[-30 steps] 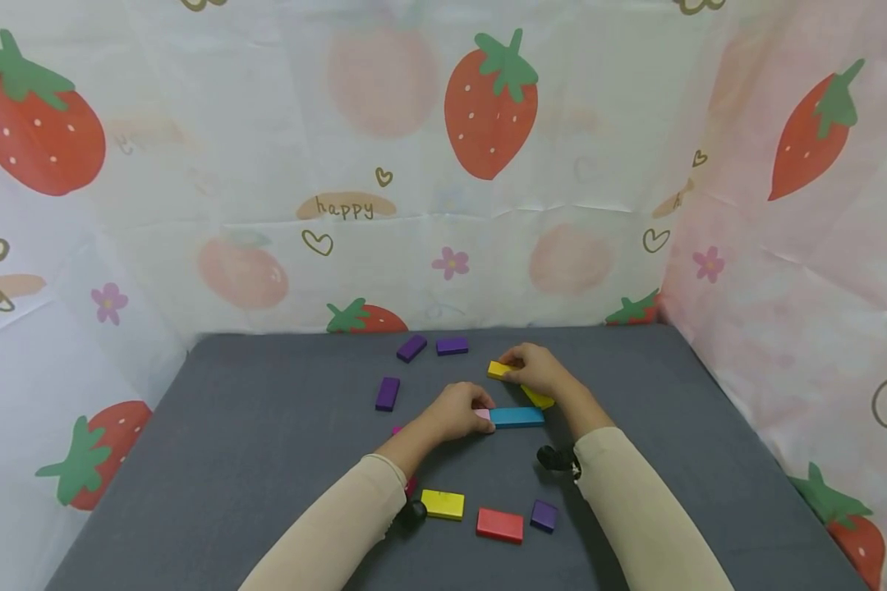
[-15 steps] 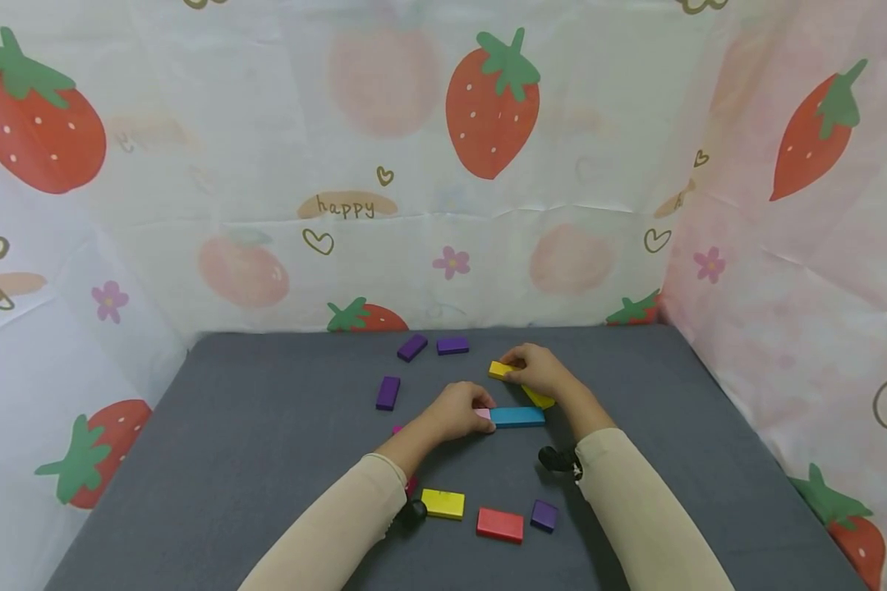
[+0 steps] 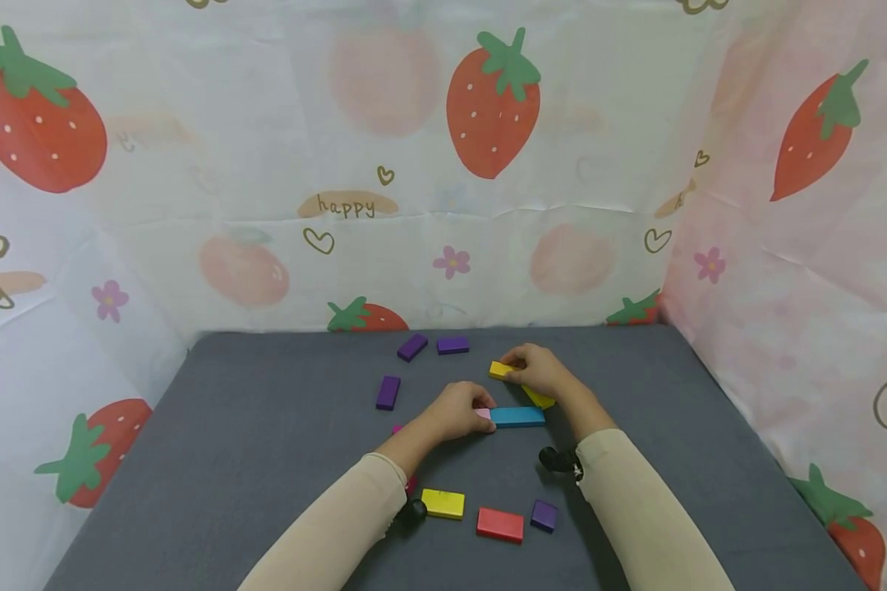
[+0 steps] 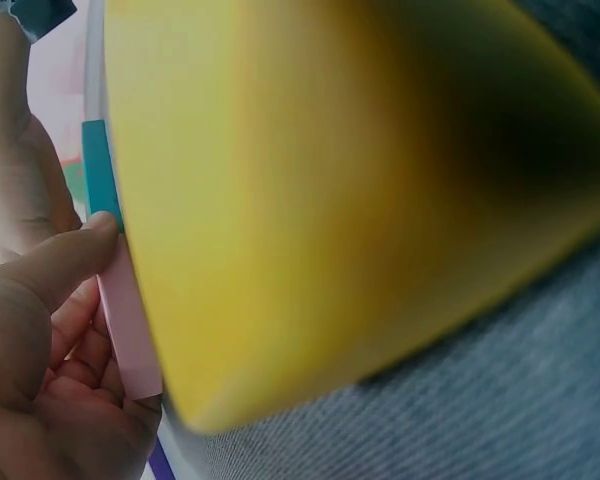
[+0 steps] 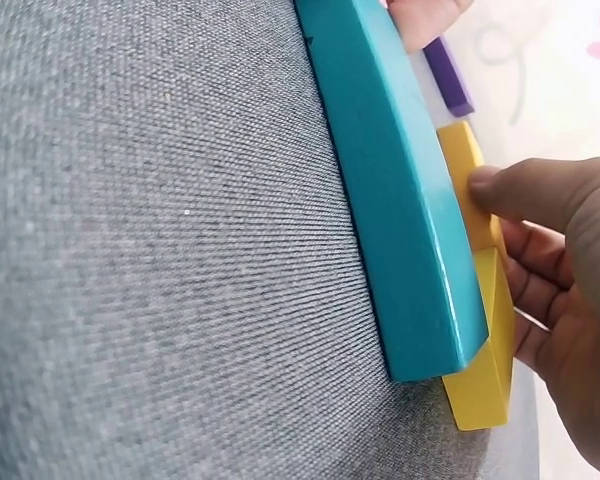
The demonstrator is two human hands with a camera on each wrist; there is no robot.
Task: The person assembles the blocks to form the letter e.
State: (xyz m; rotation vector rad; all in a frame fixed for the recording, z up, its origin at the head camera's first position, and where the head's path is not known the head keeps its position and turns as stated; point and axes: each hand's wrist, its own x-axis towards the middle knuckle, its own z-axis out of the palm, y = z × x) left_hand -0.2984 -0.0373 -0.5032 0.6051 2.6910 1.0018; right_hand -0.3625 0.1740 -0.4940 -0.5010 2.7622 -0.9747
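My left hand (image 3: 454,410) pinches a pink block (image 4: 130,335) between thumb and fingers. The pink block lies end to end with a long blue block (image 3: 517,417), and the left thumb is close to their joint. Behind the blue block, my right hand (image 3: 538,369) pinches an orange-yellow block (image 5: 467,185) by its sides. Its near end meets a second yellow block (image 5: 485,350), which lies at an angle beside the blue one. In the head view the fingers cover part of the pink and orange-yellow blocks.
Purple blocks (image 3: 388,393) lie at the back left on the grey cloth (image 3: 281,460). Nearer me are a yellow block (image 3: 442,504), a red block (image 3: 499,524) and a small purple block (image 3: 544,515). Magenta pieces are partly hidden by the left arm. Printed curtains surround the table.
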